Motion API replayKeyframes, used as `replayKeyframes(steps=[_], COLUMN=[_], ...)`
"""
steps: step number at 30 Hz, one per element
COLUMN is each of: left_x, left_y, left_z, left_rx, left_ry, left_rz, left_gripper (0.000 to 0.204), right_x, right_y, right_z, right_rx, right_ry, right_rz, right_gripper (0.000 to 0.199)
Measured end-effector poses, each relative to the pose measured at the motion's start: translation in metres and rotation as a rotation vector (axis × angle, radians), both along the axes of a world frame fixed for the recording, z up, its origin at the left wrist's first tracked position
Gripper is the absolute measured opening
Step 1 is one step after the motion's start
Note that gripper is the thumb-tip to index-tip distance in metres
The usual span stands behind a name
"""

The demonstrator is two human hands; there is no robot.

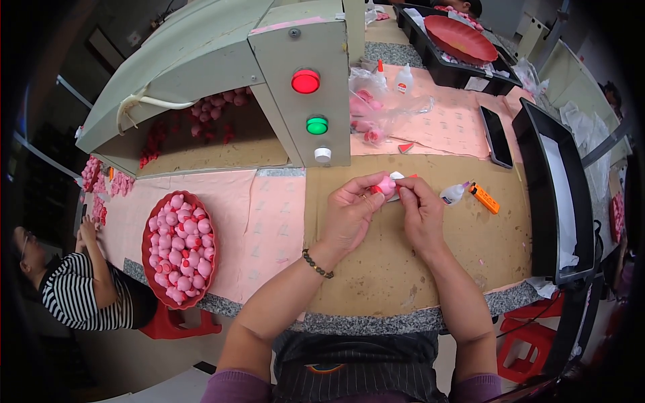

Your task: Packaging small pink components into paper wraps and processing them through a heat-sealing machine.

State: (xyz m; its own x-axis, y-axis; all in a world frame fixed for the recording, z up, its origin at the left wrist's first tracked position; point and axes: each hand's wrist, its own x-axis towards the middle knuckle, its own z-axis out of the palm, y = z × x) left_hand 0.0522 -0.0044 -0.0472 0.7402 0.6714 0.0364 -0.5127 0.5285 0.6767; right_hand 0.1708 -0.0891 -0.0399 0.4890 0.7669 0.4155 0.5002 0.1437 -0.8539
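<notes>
Over the brown board, my left hand [351, 209] pinches a small round pink figure [387, 186] between thumb and fingers. My right hand [423, 213] meets it from the other side, its thumb and forefinger pressed together at the figure's edge. Whatever those fingertips hold is too small to name. Just behind the hands lies something white and red [397, 176], partly covered. To the right are a small white glue bottle [453, 195] with a purple tip and an orange cutter-like tool [484, 199].
A red scalloped bowl [146, 252] full of pink figures stands left. Behind it, a grey-green machine [195, 74] has more pieces in its opening. Right are a dark phone [496, 137] and a black tray [584, 258]. Glue bottles [404, 79] stand at the back. Another person [87, 289] sits far left.
</notes>
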Motion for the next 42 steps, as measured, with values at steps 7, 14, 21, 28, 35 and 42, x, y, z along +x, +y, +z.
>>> replayKeyframes(steps=[7, 14, 21, 28, 35, 42], left_x=[0.0, 0.003, 0.002, 0.004, 0.002, 0.001], left_y=[-0.003, -0.004, -0.003, -0.002, -0.003, -0.002], left_z=[0.003, -0.001, 0.001, -0.003, 0.007, 0.009], left_rx=[0.117, 0.242, 0.222, 0.259, 0.21, 0.131], left_ry=[0.146, 0.191, 0.206, 0.11, 0.208, 0.077], left_rz=[0.019, 0.016, 0.0, 0.072, 0.133, -0.027], left_gripper=[0.039, 0.037, 0.035, 0.039, 0.041, 0.032], right_x=[-0.005, 0.004, 0.001, -0.002, 0.009, 0.01], right_y=[-0.004, -0.003, -0.003, 0.007, 0.003, 0.004], right_z=[0.012, -0.002, 0.0, -0.004, 0.0, 0.002], right_rx=[-0.05, -0.013, -0.014, 0.165, 0.042, 0.12], right_ry=[0.485, 0.329, 0.222, 0.587, 0.635, 0.694], right_rz=[0.185, 0.176, 0.139, 0.31, 0.214, 0.16], right_gripper=[0.012, 0.011, 0.009, 0.018, 0.015, 0.014])
